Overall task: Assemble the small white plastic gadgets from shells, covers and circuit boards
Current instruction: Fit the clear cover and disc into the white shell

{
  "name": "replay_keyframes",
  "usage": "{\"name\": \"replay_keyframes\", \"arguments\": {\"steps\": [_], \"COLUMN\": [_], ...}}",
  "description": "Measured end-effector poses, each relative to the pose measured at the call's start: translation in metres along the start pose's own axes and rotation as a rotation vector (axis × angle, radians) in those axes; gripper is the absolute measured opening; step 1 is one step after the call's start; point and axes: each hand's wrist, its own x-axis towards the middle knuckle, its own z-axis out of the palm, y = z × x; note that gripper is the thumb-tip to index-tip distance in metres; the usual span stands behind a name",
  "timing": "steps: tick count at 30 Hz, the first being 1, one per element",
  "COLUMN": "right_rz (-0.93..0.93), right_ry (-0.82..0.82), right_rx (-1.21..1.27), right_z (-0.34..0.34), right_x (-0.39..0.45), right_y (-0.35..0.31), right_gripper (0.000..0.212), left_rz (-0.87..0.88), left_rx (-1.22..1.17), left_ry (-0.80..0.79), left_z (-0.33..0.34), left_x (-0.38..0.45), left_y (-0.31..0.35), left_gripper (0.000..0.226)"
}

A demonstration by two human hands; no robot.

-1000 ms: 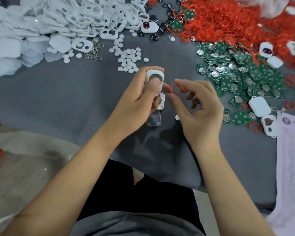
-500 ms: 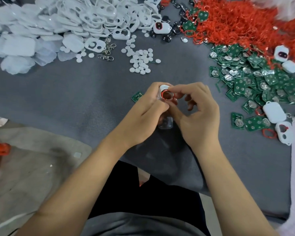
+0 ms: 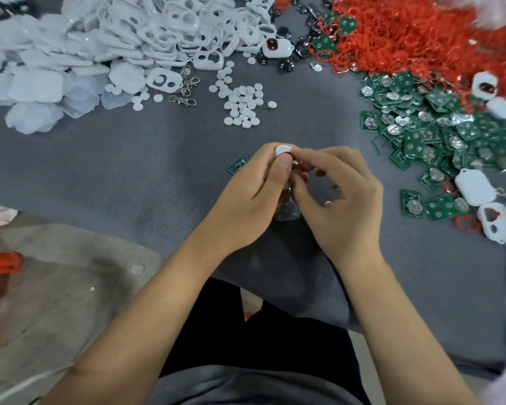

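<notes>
My left hand grips a small white shell upright over the middle of the grey cloth. Only the shell's top edge shows above my thumb. My right hand presses its fingertips onto the shell's face, where a bit of red ring peeks out. A clear plastic piece lies on the cloth under my hands. A single green circuit board lies just left of my left hand.
White covers and shells are heaped at the back left, white round discs and metal clasps in front of them. Red rings fill the back right, green circuit boards and finished gadgets lie at the right.
My right hand brought the red ring from beside the shell onto its opening. Both hands have closed together around the shell, and my fingers now cover the ring.
</notes>
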Motion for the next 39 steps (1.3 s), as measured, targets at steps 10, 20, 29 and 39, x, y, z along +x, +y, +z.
{"name": "replay_keyframes", "arguments": {"steps": [10, 20, 29, 39], "right_rz": [-0.044, 0.008, 0.015, 0.071], "right_ry": [0.019, -0.008, -0.048, -0.099], "right_rx": [-0.015, 0.038, 0.083, 0.183], "right_z": [0.001, 0.000, -0.001, -0.003], "right_x": [-0.001, -0.002, -0.001, 0.000], "right_y": [0.001, 0.000, -0.002, -0.001], "right_gripper": [0.012, 0.012, 0.005, 0.008], "left_rz": [-0.032, -0.053, -0.036, -0.016], "left_rx": [-0.131, -0.273, -0.279, -0.263], "left_ry": [-0.048, -0.127, -0.137, -0.167], "left_z": [-0.004, -0.005, -0.006, -0.007], "left_x": [0.001, 0.002, 0.004, 0.004], "left_y": [0.002, -0.008, -0.012, -0.012], "left_gripper": [0.029, 0.044, 0.042, 0.045]}}
